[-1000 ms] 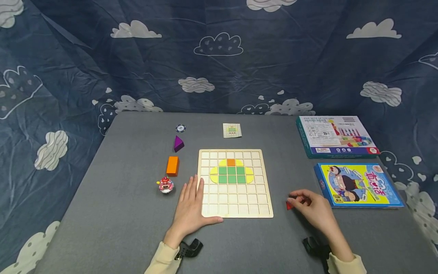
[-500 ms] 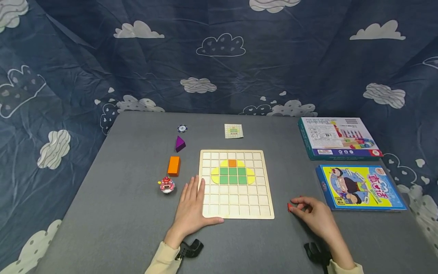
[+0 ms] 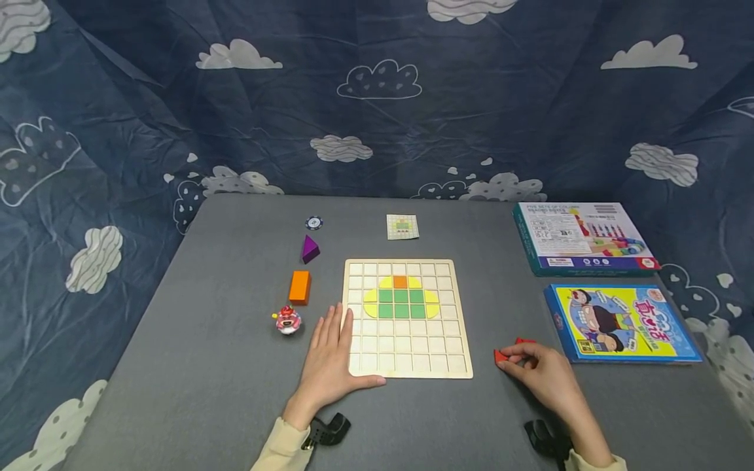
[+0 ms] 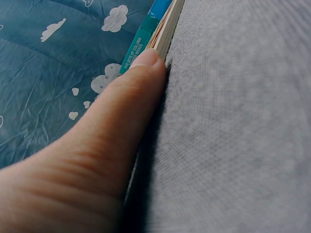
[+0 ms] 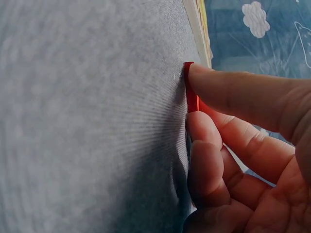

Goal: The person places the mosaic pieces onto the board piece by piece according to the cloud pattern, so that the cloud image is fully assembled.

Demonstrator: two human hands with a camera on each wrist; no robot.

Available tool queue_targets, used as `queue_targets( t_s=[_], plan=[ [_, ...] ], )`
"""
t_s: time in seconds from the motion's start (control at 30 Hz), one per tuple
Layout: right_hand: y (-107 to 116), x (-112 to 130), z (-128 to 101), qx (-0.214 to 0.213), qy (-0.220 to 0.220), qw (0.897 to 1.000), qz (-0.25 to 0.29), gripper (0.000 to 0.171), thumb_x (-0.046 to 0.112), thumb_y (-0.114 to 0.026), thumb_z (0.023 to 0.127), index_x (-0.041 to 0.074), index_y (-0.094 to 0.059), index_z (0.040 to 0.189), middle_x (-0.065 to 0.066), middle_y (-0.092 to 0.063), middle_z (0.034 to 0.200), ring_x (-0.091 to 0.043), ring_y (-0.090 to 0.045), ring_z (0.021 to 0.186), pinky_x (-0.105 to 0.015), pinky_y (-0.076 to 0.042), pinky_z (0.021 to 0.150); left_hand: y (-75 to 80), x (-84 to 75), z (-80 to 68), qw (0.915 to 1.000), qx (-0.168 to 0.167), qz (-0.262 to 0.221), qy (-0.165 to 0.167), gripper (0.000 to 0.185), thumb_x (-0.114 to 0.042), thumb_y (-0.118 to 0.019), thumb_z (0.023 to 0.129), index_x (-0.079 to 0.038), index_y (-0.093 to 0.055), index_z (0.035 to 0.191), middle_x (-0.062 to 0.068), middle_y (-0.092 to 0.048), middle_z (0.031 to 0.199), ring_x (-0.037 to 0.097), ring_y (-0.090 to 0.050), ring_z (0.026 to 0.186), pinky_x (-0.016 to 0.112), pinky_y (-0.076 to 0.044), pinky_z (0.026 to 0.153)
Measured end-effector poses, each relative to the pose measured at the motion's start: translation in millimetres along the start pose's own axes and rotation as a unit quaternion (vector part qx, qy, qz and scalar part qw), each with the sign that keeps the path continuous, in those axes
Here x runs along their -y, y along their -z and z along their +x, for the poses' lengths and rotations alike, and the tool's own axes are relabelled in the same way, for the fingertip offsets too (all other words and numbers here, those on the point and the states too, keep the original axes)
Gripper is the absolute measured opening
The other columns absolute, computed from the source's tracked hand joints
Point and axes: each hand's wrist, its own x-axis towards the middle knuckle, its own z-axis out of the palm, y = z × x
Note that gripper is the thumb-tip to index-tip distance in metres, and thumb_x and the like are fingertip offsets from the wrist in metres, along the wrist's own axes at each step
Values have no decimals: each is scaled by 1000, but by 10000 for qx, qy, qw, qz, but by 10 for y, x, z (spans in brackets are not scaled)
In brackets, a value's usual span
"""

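My left hand (image 3: 326, 363) lies with straight fingers along the left side of the square wooden grid board (image 3: 412, 360). In the left wrist view its thumb (image 4: 116, 111) rests against the board's front edge. Green squares (image 3: 401, 311), yellow rounded pieces (image 3: 432, 309) and an orange square (image 3: 400, 282) form a shape on the grid. To the board's right, my right hand (image 3: 542, 373) pinches a small flat red piece (image 3: 499, 357) at the tabletop. The right wrist view shows the thumb on this red piece (image 5: 190, 87). More red (image 3: 525, 341) shows behind the fingers.
A small pattern card (image 3: 403, 227) lies behind the board. Left of it stand a poker chip (image 3: 314, 223), a purple prism (image 3: 309, 249), an orange block (image 3: 299, 288) and a pink toy figure (image 3: 287, 320). A white-and-teal box (image 3: 583, 235) and a blue-yellow box (image 3: 621, 324) lie right.
My right fingers have shifted slightly around the red piece, and a second patch of red now shows behind them. My left hand stays in place. The head view has shifted slightly.
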Motion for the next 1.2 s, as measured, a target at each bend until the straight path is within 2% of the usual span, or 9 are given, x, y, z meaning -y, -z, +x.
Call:
queue_targets(
  t_s=[0.27, 0.43, 0.97, 1.2],
  plan=[
    [-39, 35, 23, -296, 328, 9988, -221, 23, 22, -83, 73, 4, -72, 84, 2, -59, 69, -13, -44, 56, -25, -32, 47, -4, 3, -8, 10000, 31, 22, 45, 131, -84, -59, 61, 1, -14, 150, 21, -7, 155, 29, -1, 143, 39, 1, 114],
    [-56, 68, 44, -378, 339, 9979, -405, 22, 20, -82, 73, 5, -70, 83, 0, -56, 68, -15, -44, 58, -27, -31, 49, 6, 0, -9, 10000, 52, 18, 60, 131, -83, -60, 61, 1, -14, 150, 21, -6, 156, 29, 0, 143, 39, 2, 114],
    [-62, 113, 45, -327, 330, 9984, -325, 20, 17, -83, 73, 7, -67, 82, 1, -57, 69, -14, -43, 57, -27, -30, 49, 2, -9, -13, 9999, 94, -12, 95, 131, -84, -59, 61, 0, -14, 151, 20, -6, 156, 29, -1, 143, 39, 2, 114],
    [-70, 126, 48, -107, 224, 9996, -154, 20, 14, -81, 74, 4, -68, 86, 2, -59, 69, -14, -46, 58, -26, -32, 49, 9, -18, -3, 9998, 128, -14, 126, 131, -85, -58, 61, 0, -14, 151, 20, -6, 156, 29, -1, 143, 40, 1, 114]
  ],
)
